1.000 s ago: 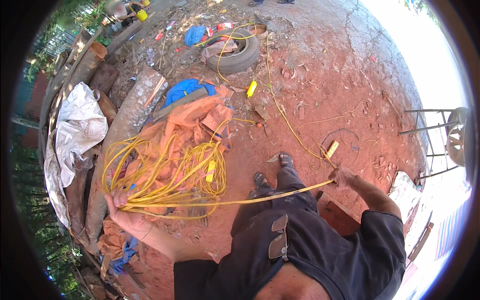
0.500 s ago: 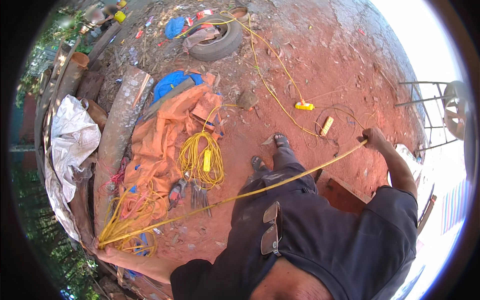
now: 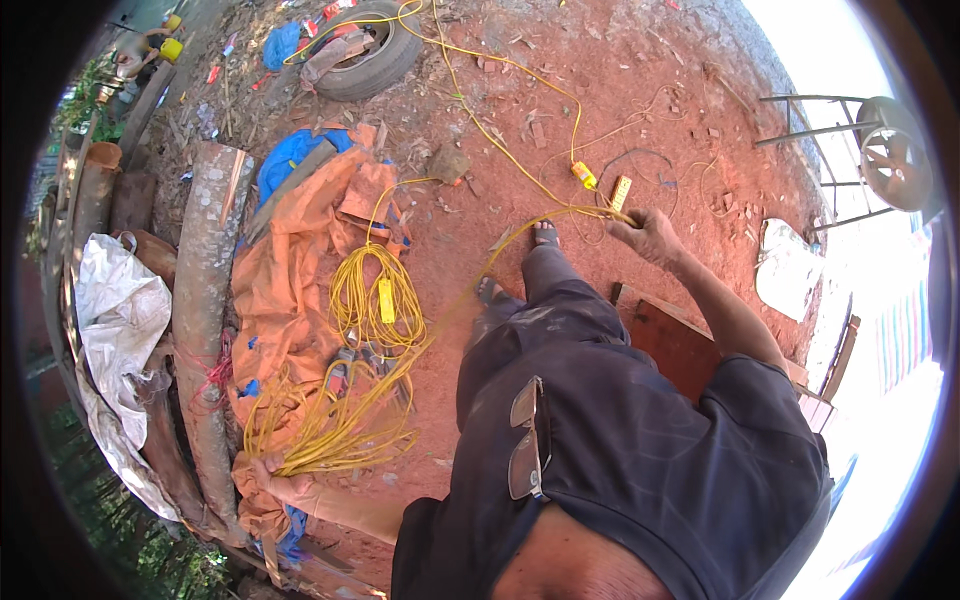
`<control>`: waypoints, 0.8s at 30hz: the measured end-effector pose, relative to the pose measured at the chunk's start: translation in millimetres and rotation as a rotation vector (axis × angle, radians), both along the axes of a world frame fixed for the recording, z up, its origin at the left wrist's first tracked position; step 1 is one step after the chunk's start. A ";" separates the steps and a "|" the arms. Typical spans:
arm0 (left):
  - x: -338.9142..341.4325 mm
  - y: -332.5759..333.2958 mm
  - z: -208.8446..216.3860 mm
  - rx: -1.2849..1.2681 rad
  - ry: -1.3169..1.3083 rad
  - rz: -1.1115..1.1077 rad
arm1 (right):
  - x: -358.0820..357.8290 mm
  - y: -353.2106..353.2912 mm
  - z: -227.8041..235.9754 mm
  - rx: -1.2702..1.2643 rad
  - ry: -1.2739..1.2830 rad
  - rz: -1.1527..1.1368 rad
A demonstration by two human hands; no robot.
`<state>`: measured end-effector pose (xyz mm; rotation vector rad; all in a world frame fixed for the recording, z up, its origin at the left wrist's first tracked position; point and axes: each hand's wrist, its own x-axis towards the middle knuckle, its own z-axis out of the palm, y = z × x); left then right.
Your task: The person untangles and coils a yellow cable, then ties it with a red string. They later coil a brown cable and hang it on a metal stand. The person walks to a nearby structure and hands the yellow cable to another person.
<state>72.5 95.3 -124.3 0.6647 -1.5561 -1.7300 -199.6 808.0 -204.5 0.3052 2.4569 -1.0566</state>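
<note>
Holding yellow cable (image 3: pixel 315 452) low at left — left hand (image 3: pixel 287 487) clamped around its gathered loops | right hand (image 3: pixel 650 238), farther out, closed on a strand — the blurred span between seems slack | second yellow coil (image 3: pixel 363 292) beside orange sheet (image 3: pixel 285 250) | yellow power strip (image 3: pixel 621 192) just past right hand | tyre (image 3: pixel 392 62) beyond.

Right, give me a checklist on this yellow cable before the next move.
1. Left hand gripping the looped yellow cable: ok.
2. Right hand at the cable: ok, though how firmly it grips is unclear.
3. Span between the hands straight: not ok, it bows.
4. Held loops clear of the coil on the ground: cannot tell, they lie close together in view.
5. Tyre free of cable: not ok, a yellow length crosses it.
</note>
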 end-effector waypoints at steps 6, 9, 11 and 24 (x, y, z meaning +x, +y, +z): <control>-99.9 92.4 16.6 0.656 -0.068 -0.303 | -1.8 -43.3 18.8 -0.088 0.064 0.567; -159.7 136.8 26.1 0.681 -0.186 -0.408 | -17.0 -50.4 18.7 -0.177 0.278 0.678; -196.8 159.0 31.5 0.626 -0.197 -0.504 | -33.4 -53.2 16.5 -0.107 0.243 0.747; -324.6 269.6 68.5 0.318 -0.330 -0.600 | -127.8 -8.9 37.0 -0.249 0.256 0.804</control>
